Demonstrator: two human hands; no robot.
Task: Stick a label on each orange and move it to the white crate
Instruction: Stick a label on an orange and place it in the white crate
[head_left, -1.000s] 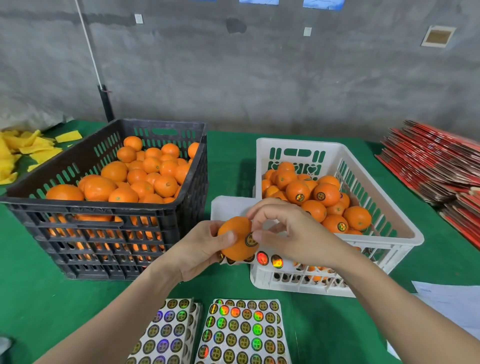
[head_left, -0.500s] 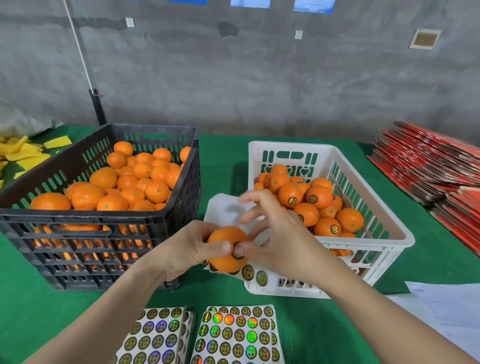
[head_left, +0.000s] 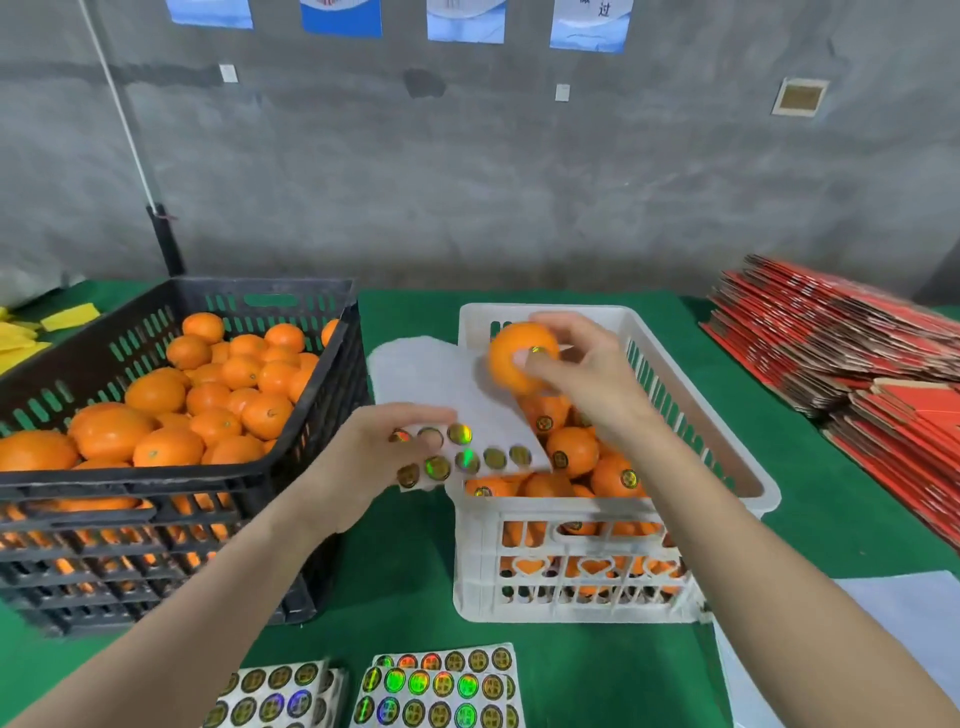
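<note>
Head view shows a green counter (head_left: 405, 571) with a black crate (head_left: 156, 483) of plain oranges on the left and a white crate (head_left: 753, 483) of labelled ones on the right. Between them the left hand (head_left: 363, 452) pinches a label sheet (head_left: 467, 410) by its near edge, and the sheet lies over the white crate's near left corner. The right hand (head_left: 592, 374) curls its fingers round an orange (head_left: 511, 358), held above the far end of the white crate.

The step appears to be setting this orange down. It is best lowered onto the pile rather than dropped, in a gap where it will not roll, with the sheet kept out of the way.

The orange is blurred, and its label (head_left: 537, 351) is probably stuck flat, though fingers partly cover it. Spare sheets (head_left: 441, 686) are cut off by the bottom edge.
</note>
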